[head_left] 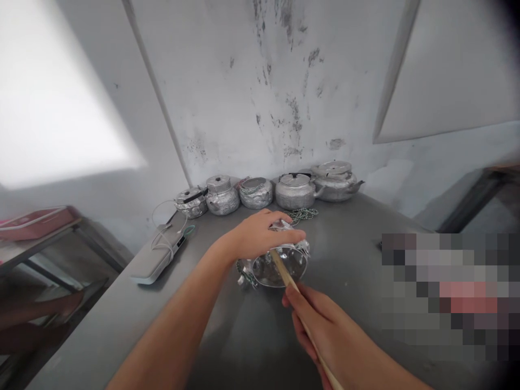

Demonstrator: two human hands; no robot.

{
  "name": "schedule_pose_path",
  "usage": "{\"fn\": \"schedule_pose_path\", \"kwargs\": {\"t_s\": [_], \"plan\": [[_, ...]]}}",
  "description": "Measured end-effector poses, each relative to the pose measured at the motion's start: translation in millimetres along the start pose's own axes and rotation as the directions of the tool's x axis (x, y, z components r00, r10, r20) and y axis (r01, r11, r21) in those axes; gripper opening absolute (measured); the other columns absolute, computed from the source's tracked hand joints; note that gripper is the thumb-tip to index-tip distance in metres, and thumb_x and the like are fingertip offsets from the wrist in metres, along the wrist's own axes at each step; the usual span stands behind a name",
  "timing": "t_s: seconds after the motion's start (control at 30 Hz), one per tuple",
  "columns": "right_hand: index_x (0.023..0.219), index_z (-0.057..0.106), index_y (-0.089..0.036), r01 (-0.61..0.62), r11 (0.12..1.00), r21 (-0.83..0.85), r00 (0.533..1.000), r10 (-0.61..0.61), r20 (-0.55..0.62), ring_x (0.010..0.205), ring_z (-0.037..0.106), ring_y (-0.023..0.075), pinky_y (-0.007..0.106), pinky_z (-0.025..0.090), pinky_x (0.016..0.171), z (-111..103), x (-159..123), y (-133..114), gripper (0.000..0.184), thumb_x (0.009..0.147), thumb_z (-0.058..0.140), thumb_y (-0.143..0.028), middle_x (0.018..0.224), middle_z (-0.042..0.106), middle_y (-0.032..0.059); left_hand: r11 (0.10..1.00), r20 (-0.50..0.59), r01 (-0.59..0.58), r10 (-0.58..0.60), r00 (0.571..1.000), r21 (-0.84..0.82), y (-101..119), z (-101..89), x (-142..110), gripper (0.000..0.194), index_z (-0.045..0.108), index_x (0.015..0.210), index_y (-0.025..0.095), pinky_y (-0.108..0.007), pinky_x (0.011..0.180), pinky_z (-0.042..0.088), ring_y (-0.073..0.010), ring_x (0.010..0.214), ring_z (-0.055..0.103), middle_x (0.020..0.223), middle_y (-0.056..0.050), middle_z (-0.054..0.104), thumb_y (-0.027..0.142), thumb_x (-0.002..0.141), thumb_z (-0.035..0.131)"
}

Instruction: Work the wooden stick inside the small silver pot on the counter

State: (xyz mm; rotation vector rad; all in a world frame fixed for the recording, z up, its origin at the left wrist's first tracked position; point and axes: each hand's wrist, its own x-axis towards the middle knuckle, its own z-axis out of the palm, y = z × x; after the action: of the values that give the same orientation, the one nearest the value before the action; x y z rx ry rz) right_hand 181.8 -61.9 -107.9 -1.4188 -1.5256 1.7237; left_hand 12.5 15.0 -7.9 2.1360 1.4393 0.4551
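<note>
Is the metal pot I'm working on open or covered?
Open. The metal pot shows its round mouth with no lid over it, and the wooden stick in your right hand reaches into the opening.

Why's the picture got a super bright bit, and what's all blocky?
In the head view, glare whitens the wall at upper left; in the head view, big squares hide part of the lower right; in the head view, the top right corner goes black.
</note>
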Motion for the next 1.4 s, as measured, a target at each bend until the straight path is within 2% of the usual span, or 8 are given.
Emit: {"fn": "schedule_pose_path", "kwargs": {"t_s": [0.17, 0.27, 0.47, 0.63, 0.8, 0.9, 1.17, 1.4], "plan": [[0.089, 0.054, -0.023, -0.008, 1.0, -0.02, 1.0, 0.008, -0.005, 0.03, 0.036, 0.0064, 0.014, 0.035, 0.024, 1, -2, -1, 0.039, 0.105, 0.029, -0.049, 0.054, 0.043, -0.0095, 1.0, 0.004, 0.015, -0.015, 1.0, 0.0, 2, -0.1, -1, 0.068, 0.06, 0.137, 0.032, -0.041, 0.103, 0.044, -0.0308, 0.12, 0.057, 0.139, -0.006, 0.057, 0.078, 0.088, 0.052], [0.093, 0.056, -0.023, 0.028, 0.999, -0.031, 1.0, -0.028, -0.012, 0.03, 0.036, 0.0058, 0.014, 0.035, 0.025, 0, -2, 3, 0.04, 0.105, 0.03, -0.051, 0.056, 0.042, -0.0099, 1.0, 0.001, 0.014, -0.014, 1.0, 0.017, 2, 0.2, 0, 0.069, 0.06, 0.137, 0.032, -0.042, 0.104, 0.043, -0.0314, 0.122, 0.056, 0.14, -0.007, 0.056, 0.079, 0.087, 0.051], [0.1, 0.057, -0.022, 0.044, 0.999, -0.021, 0.999, -0.044, 0.002, 0.033, 0.039, 0.007, 0.014, 0.038, 0.026, 0, 1, 13, 0.043, 0.105, 0.029, -0.054, 0.056, 0.043, -0.0096, 1.0, 0.0, 0.002, -0.002, 1.0, -0.019, 0, 0.7, 1, 0.067, 0.06, 0.137, 0.032, -0.039, 0.103, 0.044, -0.0292, 0.119, 0.058, 0.139, -0.006, 0.057, 0.078, 0.088, 0.052], [0.097, 0.055, -0.022, 0.019, 1.0, -0.017, 1.0, -0.019, 0.0, 0.029, 0.035, 0.0058, 0.014, 0.035, 0.024, 0, 1, 4, 0.041, 0.105, 0.028, -0.052, 0.054, 0.042, -0.0101, 1.0, 0.007, 0.004, -0.004, 1.0, 0.003, 0, 0.0, 0, 0.069, 0.06, 0.137, 0.032, -0.04, 0.103, 0.044, -0.0301, 0.12, 0.058, 0.139, -0.006, 0.056, 0.079, 0.088, 0.05], [0.092, 0.054, -0.022, -0.02, 1.0, -0.019, 1.0, 0.02, 0.006, 0.032, 0.034, 0.0068, 0.015, 0.038, 0.026, -3, -2, -8, 0.037, 0.106, 0.028, -0.044, 0.054, 0.042, -0.0093, 1.0, 0.011, 0.007, -0.008, 1.0, 0.022, 1, -0.7, 0, 0.07, 0.059, 0.138, 0.032, -0.041, 0.103, 0.044, -0.0309, 0.12, 0.057, 0.138, -0.007, 0.057, 0.08, 0.088, 0.048], [0.089, 0.052, -0.023, -0.005, 1.0, -0.022, 1.0, 0.005, 0.002, 0.031, 0.036, 0.0071, 0.015, 0.037, 0.025, -2, -2, -4, 0.037, 0.106, 0.029, -0.047, 0.055, 0.042, -0.0095, 1.0, 0.009, 0.008, -0.008, 1.0, 0.011, 0, 0.0, 1, 0.07, 0.06, 0.137, 0.032, -0.041, 0.102, 0.045, -0.0305, 0.118, 0.058, 0.138, -0.007, 0.057, 0.08, 0.087, 0.05], [0.097, 0.056, -0.021, -0.004, 1.0, -0.029, 1.0, 0.005, 0.01, 0.029, 0.037, 0.0065, 0.015, 0.036, 0.025, -1, -1, -1, 0.039, 0.106, 0.029, -0.048, 0.053, 0.043, -0.0101, 1.0, -0.005, -0.002, 0.001, 1.0, -0.012, -2, 0.7, 1, 0.068, 0.061, 0.136, 0.033, -0.041, 0.102, 0.044, -0.0295, 0.116, 0.059, 0.136, -0.006, 0.058, 0.079, 0.087, 0.052], [0.091, 0.052, -0.022, 0.004, 1.0, -0.003, 1.0, -0.004, 0.02, 0.031, 0.035, 0.005, 0.013, 0.035, 0.026, 1, -3, -1, 0.039, 0.106, 0.026, -0.046, 0.055, 0.043, -0.0098, 1.0, -0.008, 0.015, -0.015, 1.0, -0.012, -1, 0.6, 1, 0.067, 0.062, 0.135, 0.033, -0.042, 0.102, 0.044, -0.03, 0.117, 0.058, 0.135, -0.006, 0.058, 0.078, 0.088, 0.052]]}}
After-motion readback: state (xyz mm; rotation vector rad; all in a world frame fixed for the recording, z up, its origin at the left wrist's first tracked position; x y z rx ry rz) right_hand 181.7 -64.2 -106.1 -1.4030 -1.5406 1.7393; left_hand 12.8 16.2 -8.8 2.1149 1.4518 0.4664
